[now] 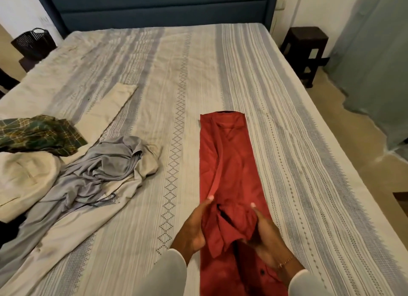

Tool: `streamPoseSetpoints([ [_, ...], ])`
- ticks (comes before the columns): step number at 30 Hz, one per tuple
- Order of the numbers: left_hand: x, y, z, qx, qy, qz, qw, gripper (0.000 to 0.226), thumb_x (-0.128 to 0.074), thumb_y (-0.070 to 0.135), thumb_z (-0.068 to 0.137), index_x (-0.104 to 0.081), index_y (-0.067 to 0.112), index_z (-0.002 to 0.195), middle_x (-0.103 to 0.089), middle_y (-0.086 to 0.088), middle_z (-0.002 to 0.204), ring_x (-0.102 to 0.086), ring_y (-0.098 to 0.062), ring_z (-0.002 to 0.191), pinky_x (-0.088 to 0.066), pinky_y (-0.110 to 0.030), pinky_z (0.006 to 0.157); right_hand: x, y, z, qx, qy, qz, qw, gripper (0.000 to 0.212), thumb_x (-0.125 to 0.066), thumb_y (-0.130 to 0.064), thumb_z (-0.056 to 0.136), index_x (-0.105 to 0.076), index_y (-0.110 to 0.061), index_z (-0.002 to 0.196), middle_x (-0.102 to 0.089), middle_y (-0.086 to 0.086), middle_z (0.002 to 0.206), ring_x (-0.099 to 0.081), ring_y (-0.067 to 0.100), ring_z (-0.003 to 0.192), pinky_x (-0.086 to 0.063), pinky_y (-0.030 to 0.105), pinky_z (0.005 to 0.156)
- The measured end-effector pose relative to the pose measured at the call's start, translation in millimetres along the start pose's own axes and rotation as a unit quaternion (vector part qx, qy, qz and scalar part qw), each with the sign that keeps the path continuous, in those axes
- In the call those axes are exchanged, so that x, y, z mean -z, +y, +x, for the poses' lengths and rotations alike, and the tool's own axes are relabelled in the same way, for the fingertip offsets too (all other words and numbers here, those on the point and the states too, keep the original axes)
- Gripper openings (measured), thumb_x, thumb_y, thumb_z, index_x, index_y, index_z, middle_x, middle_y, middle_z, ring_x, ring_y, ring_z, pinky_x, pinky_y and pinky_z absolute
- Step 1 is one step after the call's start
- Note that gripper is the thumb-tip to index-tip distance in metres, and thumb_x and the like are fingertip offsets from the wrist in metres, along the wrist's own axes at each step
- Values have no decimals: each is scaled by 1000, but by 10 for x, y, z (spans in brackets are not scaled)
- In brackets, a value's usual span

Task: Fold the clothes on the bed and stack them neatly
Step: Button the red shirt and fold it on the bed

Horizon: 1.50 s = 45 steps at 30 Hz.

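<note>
Bed (276,110) with the striped cover takes up most of the view. Unfolded pile sits on its left part: cream garment (26,181), grey garment (106,163) spread over it, green plaid piece (39,134) behind. No folded stack visible anywhere yet.

Red shirt (229,163) lies right of centre, well apart from the pile, already narrowed into a long strip, collar end away from me, near end running out of frame at the bottom.

My left hand (194,227) grips the strip's left edge, fingers curled into the cloth. My right hand (265,234) grips the right side the same way. Between them a bunched lump of red fabric is lifted off the strip.

Step in hand, as I judge it: folding the near end up toward the collar. To do it well I'd keep both hands level so the fold line runs square across the strip, shake out or flatten that bunched lump first, and land the edges flush on the long sides. Risk: the loose flap inside slips out and skews the fold.
</note>
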<state>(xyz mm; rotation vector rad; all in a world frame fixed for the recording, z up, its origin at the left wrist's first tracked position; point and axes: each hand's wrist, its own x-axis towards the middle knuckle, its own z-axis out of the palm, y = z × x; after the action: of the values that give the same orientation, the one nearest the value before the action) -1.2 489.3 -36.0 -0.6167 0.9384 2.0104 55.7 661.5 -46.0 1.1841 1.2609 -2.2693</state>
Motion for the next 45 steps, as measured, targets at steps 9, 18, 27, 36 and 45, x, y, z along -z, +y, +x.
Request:
streamPoseSetpoints([
  [9,254,-235,69,42,137,78,987,36,-51,25,105,-65,-2,122,-72,-23,112,-71,-35,104,-58,-49,88,31,432,-22,129,8,-273,953,28,-80,-36,84,-78,-9,74,-70,0,70,-57,10,67,-44,24,63],
  [18,415,-331,166,35,111,58,991,48,-44,38,106,-65,-2,122,-72,-23,114,-71,-37,104,-58,-52,87,-8,559,31,117,102,-211,965,32,-92,-1,64,-63,-9,77,-69,0,68,-61,19,69,-48,24,62],
  [27,535,-441,85,0,101,249,963,21,-65,16,97,-66,3,113,-75,-16,100,-73,-33,85,-61,-43,71,174,752,-69,340,165,-515,770,50,-93,-26,69,-77,-27,117,-70,2,127,-68,20,113,-48,24,94],
  [36,642,-446,113,-46,147,250,956,25,-78,-2,81,-67,-1,102,-76,-20,94,-73,-41,94,-59,-59,84,234,845,-97,264,124,-455,841,51,-90,-17,73,-74,-22,120,-67,-6,112,-62,10,108,-35,7,90],
  [45,700,-564,146,-49,212,368,904,28,-85,-2,74,-59,3,84,-65,-10,64,-66,-24,54,-62,-46,57,413,963,55,234,109,-548,796,55,-81,-39,81,-65,-31,133,-64,3,123,-62,20,117,-45,26,100],
])
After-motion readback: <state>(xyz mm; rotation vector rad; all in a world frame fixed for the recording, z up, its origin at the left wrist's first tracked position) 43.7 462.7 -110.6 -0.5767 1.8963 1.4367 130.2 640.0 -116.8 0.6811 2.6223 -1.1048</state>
